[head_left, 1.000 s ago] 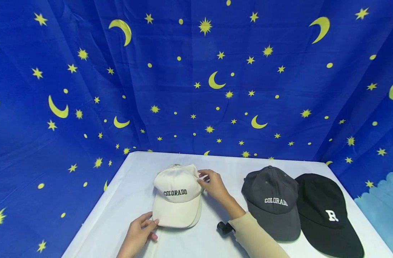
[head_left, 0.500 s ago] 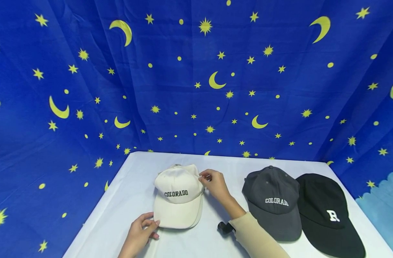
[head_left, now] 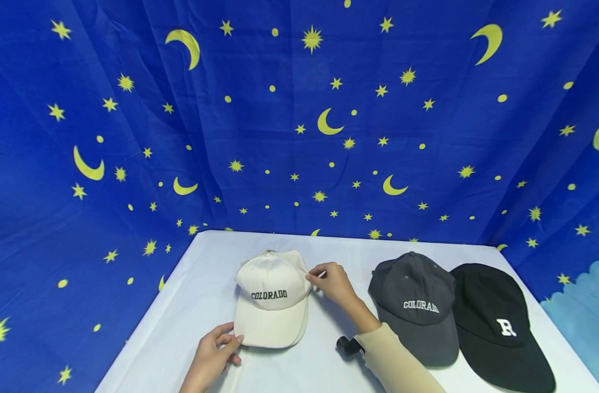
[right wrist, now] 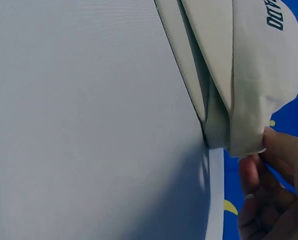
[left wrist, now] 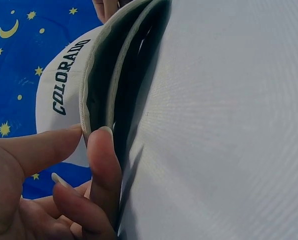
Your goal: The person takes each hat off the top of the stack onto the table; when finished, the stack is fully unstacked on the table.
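A white cap (head_left: pixel 272 284) with dark COLORADO lettering lies on the table with its brim toward me. A second pale cap's brim (head_left: pixel 304 328) peeks out beneath it, and the left wrist view has the two brims stacked with a gap between them. My left hand (head_left: pixel 213 355) pinches the left front edge of the upper brim (left wrist: pixel 96 65), thumb on top and index finger below. At the other side, my right hand (head_left: pixel 332 283) pinches the lower right edge of the white cap's crown (right wrist: pixel 248 120) between thumb and fingers. Most of the lower cap is hidden.
To the right lie a dark grey COLORADO cap (head_left: pixel 412 295) and a black cap (head_left: pixel 493 311) with a white R, overlapping each other. A black device (head_left: pixel 347 346) sits at my right wrist. A blue star-and-moon cloth (head_left: pixel 299 147) hangs behind the white table (head_left: pixel 181 305).
My right hand has slid slightly down and right along the crown's edge. The upper white cap has shifted a little to the right, while my left hand keeps its pinch on the brim.
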Demonstrator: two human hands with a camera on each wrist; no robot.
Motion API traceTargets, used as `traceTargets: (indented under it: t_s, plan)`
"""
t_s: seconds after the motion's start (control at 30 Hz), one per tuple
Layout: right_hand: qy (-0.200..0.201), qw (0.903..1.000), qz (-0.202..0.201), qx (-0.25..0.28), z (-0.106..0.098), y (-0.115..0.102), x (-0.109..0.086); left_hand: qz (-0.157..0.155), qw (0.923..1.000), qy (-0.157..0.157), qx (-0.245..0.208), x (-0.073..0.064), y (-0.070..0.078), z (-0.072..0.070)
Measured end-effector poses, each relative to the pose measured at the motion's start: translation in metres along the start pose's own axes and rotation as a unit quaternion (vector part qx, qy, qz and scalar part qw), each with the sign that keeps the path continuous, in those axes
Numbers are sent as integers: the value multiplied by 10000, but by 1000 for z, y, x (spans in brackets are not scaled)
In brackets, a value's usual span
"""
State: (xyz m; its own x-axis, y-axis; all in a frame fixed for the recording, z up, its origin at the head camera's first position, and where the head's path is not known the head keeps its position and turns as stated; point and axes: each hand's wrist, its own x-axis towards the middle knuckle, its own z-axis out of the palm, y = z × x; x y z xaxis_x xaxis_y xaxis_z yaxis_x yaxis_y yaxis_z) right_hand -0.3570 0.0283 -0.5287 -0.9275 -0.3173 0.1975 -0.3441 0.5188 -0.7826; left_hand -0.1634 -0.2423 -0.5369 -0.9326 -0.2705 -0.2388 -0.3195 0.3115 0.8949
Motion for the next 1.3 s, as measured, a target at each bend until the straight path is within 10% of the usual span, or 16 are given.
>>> traceTargets:
  t_s: [1.3]
  plan:
    - [1064,9898,-807,499,-4,-13,3,39,9947,-540,-872,-4,5,-5]
